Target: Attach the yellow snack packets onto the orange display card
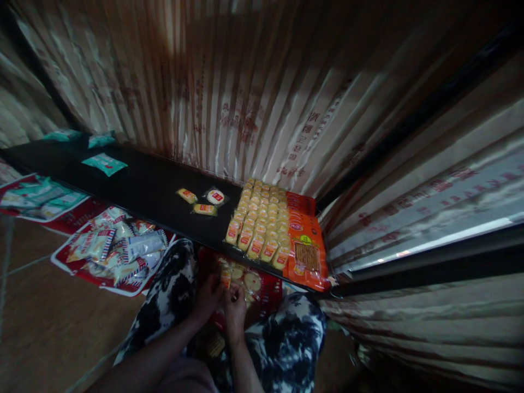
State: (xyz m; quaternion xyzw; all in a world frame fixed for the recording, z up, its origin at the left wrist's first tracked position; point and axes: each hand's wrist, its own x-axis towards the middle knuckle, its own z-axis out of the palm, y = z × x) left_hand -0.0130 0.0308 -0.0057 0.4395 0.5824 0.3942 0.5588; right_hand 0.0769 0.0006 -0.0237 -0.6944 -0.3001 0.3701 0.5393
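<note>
Low between my knees, my left hand (209,295) and my right hand (235,307) are close together with their fingers bent inward. Both are closed on a small wrapped biscuit packet (226,278), yellow with an orange label. Under them, a red bag or basket (268,292) contains round pale biscuits (251,281) in clear wrapping. Just beyond, neat rows of wrapped biscuits (257,218) stand on a black shelf (164,174). Three loose ones, including a round white-labelled packet (215,196), lie further left. My fingertips are small and dim.
Orange bags (307,245) lie at the right end of the shelf. Teal packets (105,164) are at its left. A red basket with a white rim (61,267) full of snack packets stands left of my leg. Pleated printed curtains (245,109) hang behind.
</note>
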